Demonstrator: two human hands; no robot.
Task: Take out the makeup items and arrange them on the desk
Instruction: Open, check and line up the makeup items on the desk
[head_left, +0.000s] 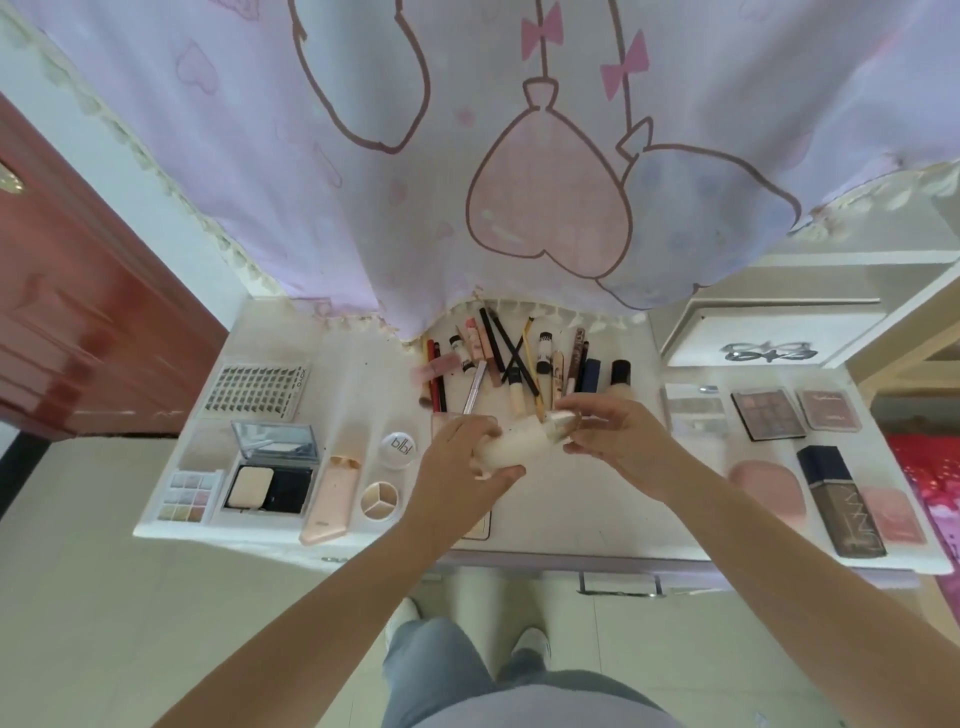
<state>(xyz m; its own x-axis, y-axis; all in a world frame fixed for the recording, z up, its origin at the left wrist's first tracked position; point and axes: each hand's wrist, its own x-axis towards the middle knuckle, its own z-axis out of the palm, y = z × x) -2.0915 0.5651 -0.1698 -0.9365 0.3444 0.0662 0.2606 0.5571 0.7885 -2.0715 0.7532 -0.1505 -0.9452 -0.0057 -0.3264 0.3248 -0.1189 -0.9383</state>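
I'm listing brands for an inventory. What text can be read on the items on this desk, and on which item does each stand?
"blbl", as it seems to read, seen upside down: lid of the round white jar.
"NARS", faint and not certain: the dark foundation bottle.
Side print on the lash tray: too blurred to read.
Print on the peach tube and the blush compact: too small to read.

On the desk (545, 530), pencils and brushes (511, 358) lay at the back centre, an open compact (270, 475) to the left, palettes (769, 414) to the right.
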